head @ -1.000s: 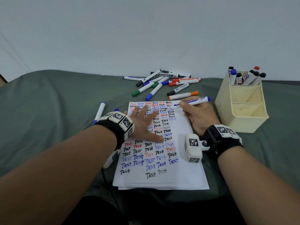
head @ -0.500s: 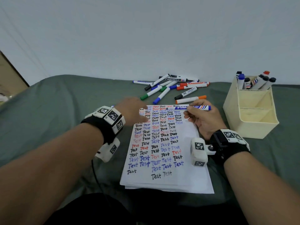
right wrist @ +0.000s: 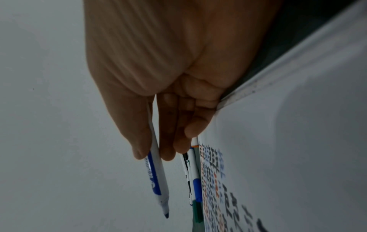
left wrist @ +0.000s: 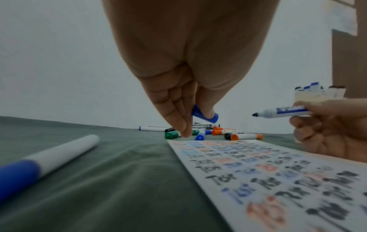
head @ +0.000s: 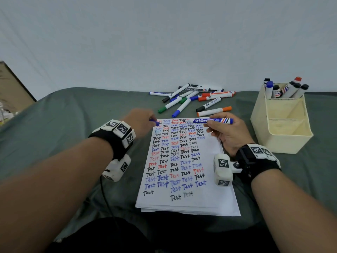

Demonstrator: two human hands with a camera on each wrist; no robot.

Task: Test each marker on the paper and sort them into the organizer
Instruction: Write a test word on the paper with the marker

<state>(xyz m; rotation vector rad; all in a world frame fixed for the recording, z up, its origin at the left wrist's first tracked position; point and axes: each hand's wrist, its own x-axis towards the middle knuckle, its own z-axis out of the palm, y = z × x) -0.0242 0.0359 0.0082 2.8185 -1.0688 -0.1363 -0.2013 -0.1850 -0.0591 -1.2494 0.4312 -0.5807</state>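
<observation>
- A grey-green cloth [head: 76, 125] is covering the worktop and carrying everything else.
- The paper [head: 207, 201], a thin stack of white sheets, is lying in the middle of the cloth, its top sheet filling with rows of "Test" in black, blue and red.
- The cream organizer [head: 281, 141] is standing to the right of the paper, with several capped markers sticking up from its rear compartment.
- The right hand [head: 228, 136] is resting over the paper's upper right edge, its thumb and fingers pinching an uncapped blue marker [head: 212, 121] that is lying nearly level, tip pointing left above the top rows.
- The left hand [head: 141, 123] is hovering at the paper's upper left corner, fingers bunched and gripping a blue cap [left wrist: 205, 117] between thumb and fingertips.
- A loose pile of markers [head: 193, 99], with black, blue, green and orange caps, is lying on the cloth just beyond the paper's far edge.
- One more marker with a blue cap [left wrist: 45, 163] is lying on the cloth to the left of the paper, well apart from the pile.
</observation>
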